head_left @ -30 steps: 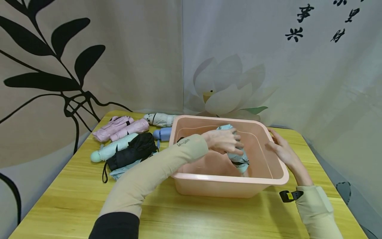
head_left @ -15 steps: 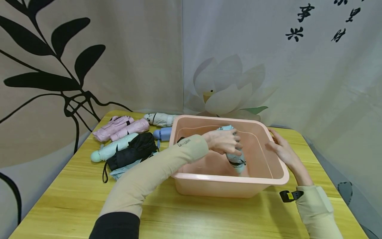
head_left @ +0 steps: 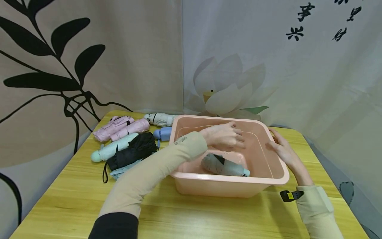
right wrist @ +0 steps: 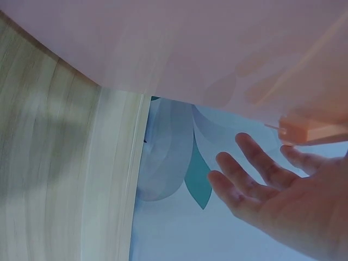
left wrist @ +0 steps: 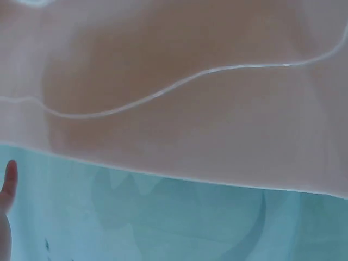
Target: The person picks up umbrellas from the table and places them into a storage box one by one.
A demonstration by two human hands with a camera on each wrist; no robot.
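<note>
A folded grey-blue umbrella with a dark strap lies on its side in the pink plastic basin, close to the front wall. My left hand hovers inside the basin behind the umbrella, fingers loose and holding nothing. Only one digit of it shows at the left edge of the left wrist view. At the basin's right side, my right hand rests against the rim. In the right wrist view its fingers are spread and nearly straight outside the wall, with the thumb up by the rim.
Left of the basin lie several folded umbrellas: pink ones, a mint one, a black one, a light-blue one, a blue one and a white one. Patterned curtains hang behind the wooden table.
The grey-blue umbrella has left my left hand's grip and now lies across the basin near the front. My left fingers have loosened. The right hand stays at the rim.
</note>
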